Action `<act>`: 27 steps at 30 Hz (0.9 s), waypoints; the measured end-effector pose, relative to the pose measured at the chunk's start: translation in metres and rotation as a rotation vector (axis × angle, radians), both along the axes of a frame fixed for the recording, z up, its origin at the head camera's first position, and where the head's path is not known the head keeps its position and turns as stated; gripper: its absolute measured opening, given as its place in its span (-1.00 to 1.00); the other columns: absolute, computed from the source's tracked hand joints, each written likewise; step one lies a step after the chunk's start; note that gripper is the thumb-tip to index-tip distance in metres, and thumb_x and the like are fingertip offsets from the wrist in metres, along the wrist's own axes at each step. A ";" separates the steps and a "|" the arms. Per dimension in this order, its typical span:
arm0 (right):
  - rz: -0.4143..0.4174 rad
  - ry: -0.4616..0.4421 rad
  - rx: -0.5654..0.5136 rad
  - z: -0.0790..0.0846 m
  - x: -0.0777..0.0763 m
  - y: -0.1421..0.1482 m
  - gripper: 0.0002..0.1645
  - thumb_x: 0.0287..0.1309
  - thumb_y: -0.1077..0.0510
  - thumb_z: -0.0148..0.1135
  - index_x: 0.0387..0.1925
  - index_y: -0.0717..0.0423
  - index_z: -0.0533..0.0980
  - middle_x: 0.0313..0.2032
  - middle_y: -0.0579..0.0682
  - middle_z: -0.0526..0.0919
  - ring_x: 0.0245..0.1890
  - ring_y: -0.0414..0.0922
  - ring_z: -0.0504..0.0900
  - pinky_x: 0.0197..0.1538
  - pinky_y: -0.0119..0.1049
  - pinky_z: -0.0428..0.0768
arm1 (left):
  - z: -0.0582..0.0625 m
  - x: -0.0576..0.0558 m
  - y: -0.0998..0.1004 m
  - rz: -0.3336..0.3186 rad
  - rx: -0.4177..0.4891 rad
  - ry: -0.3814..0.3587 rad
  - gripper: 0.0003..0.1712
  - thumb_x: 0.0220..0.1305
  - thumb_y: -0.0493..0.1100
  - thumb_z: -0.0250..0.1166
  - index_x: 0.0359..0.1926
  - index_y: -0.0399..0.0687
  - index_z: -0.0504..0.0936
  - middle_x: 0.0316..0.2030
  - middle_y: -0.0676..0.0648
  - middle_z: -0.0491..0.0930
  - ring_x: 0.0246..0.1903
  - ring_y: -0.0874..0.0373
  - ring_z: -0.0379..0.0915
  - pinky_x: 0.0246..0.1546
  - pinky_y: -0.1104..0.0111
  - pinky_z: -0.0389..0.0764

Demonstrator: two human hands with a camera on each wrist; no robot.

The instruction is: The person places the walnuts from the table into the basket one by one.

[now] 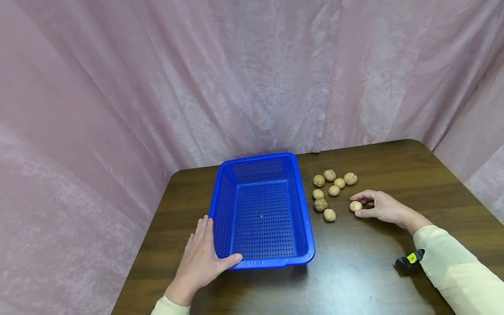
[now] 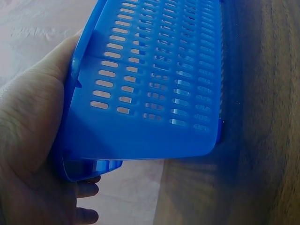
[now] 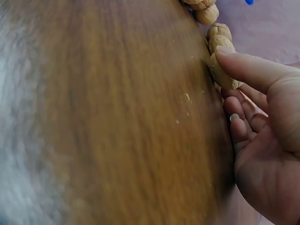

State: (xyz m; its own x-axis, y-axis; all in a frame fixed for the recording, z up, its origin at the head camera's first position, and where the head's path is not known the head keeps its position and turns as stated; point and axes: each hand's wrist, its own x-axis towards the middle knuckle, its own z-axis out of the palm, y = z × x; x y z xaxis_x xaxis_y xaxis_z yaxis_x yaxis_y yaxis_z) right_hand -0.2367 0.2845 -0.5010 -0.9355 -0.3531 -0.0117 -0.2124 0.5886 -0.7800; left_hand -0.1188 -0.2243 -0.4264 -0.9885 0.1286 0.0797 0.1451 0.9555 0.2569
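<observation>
A blue plastic basket (image 1: 275, 263) with perforated walls and floor stands on the table, and nothing lies inside it. My left hand (image 1: 198, 258) rests on its near left corner, fingers straight along the left rim and thumb over the front rim. The left wrist view shows the palm against the rim beside the slotted basket wall (image 2: 140, 136). To the right of the basket, my right hand (image 1: 383, 208) pinches a walnut (image 1: 355, 206) between thumb and fingers, low over the table. Several other walnuts (image 1: 320, 204) lie between that hand and the basket.
The brown wooden table (image 1: 354, 267) has rounded far corners. Pink curtains (image 1: 271, 87) hang behind it and along the sides. A small black device with a yellow label (image 1: 411, 258) sits at the right wrist.
</observation>
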 end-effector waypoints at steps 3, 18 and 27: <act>0.000 0.012 0.001 0.001 -0.001 0.000 -0.42 0.01 -0.01 0.46 0.05 0.15 0.55 -0.16 0.01 0.61 -0.13 -0.12 0.51 -0.14 -0.41 0.45 | 0.001 0.000 0.000 -0.003 0.013 0.004 0.55 -0.24 0.75 0.07 0.47 -0.32 -0.07 0.49 -0.23 -0.16 0.47 -0.13 -0.32 0.34 -0.16 -0.03; 0.010 0.069 -0.082 0.037 -0.005 -0.042 -0.57 0.00 0.04 0.48 -0.16 0.18 0.55 -0.35 0.00 0.57 -0.33 -0.17 0.50 -0.31 -0.39 0.53 | 0.002 0.002 0.000 0.009 0.038 -0.033 0.56 -0.26 0.76 0.05 0.48 -0.30 -0.10 0.50 -0.20 -0.20 0.47 -0.09 -0.37 0.34 -0.15 -0.05; 0.206 0.077 -0.130 0.113 -0.017 -0.120 -0.61 0.00 0.03 0.48 -0.20 0.11 0.54 -0.34 -0.03 0.59 -0.34 -0.11 0.55 -0.28 -0.33 0.56 | 0.003 0.001 0.000 0.006 0.028 -0.038 0.54 -0.23 0.73 0.10 0.48 -0.31 -0.10 0.49 -0.22 -0.20 0.47 -0.11 -0.36 0.33 -0.18 -0.05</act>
State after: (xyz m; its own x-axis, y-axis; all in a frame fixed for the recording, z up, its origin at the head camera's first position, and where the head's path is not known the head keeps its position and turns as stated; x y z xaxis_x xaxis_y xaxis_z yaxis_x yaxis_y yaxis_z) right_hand -0.2537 0.1649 -0.3883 -0.8399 -0.5305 0.1144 -0.3789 0.4224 -0.8234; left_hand -0.1174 -0.2246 -0.4234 -0.9916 0.1212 0.0453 0.1292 0.9486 0.2888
